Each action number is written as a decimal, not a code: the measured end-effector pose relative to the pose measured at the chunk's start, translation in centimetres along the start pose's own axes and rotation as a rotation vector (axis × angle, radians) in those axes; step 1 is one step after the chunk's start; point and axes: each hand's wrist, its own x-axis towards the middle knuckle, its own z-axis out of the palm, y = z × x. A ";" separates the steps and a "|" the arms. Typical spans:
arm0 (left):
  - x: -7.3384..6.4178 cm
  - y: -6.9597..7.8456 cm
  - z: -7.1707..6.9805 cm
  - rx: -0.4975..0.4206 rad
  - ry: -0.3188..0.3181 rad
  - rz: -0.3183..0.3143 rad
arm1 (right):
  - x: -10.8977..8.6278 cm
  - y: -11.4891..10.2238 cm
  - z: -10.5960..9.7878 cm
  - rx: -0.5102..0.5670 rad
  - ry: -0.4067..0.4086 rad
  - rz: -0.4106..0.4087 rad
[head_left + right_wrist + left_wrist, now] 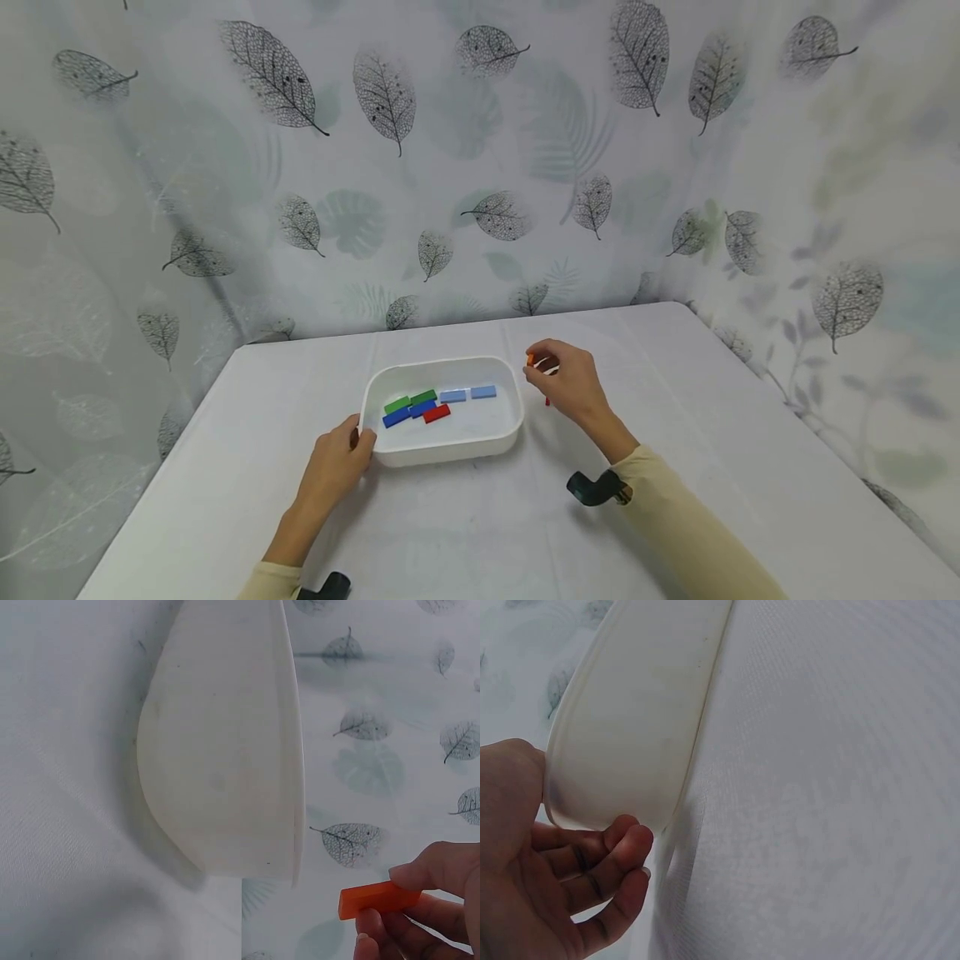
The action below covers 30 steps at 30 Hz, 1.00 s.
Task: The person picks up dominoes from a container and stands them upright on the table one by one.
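Observation:
A white plastic tub (442, 456) stands on the table. My left hand (334, 463) grips its near left corner, thumb at the rim and fingers against the outer wall, as the left wrist view also shows. Inside lie several small rectangular blocks: green (423, 397), dark blue (397, 417), light blue (483, 392) and one red block (437, 412). Beyond the tub's right end, my right hand (568, 379) pinches an orange block (379, 898) between thumb and fingers, raised above the table. Just below that hand shows a bit of a red piece (547, 402), mostly hidden.
A white cloth covers the table (480, 533). Leaf-patterned curtains (450, 167) hang behind it and along both sides. A dark curved wrist mount (594, 488) sits at the right cuff, and another (334, 586) at the left.

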 end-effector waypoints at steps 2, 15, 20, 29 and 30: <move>0.0 0.0 0.0 0.003 0.000 -0.004 | -0.1 0.3 -0.2 -0.004 0.004 0.006; 0.0 0.0 -0.1 0.000 -0.005 -0.002 | -0.9 1.8 -1.1 -0.014 0.017 0.039; 0.1 0.0 -0.1 0.002 -0.005 -0.002 | -1.2 2.6 -1.6 -0.021 0.032 0.041; -0.1 0.0 -0.1 0.001 -0.007 -0.009 | -1.7 3.7 -1.7 -0.035 0.029 0.094; -0.1 0.0 -0.1 -0.001 -0.006 -0.008 | -1.7 3.8 -1.7 -0.038 0.030 0.093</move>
